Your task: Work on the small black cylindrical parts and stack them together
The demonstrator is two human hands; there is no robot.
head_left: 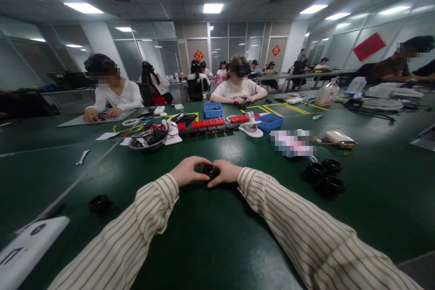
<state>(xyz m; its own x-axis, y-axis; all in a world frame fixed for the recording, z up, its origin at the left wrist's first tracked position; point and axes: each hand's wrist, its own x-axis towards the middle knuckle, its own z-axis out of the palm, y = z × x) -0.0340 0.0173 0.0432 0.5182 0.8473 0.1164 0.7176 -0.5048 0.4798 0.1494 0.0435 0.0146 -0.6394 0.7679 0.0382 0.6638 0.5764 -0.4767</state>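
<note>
Between my two hands, low over the green tabletop, is a round black ring-shaped part with a dark hollow middle. My left hand curls round its left side, thumb and fingers closed on it. From the right, my right hand grips the same part with thumb and fingers. Three similar black parts sit in a group to the right. One more black part lies alone to the left, beyond my left sleeve. I cannot tell whether the held part touches the table.
Red and black power strips run across the table ahead, with blue bins near them. A bowl of cables and a wrench are on the left. A white device occupies the near-left corner. Co-workers sit opposite.
</note>
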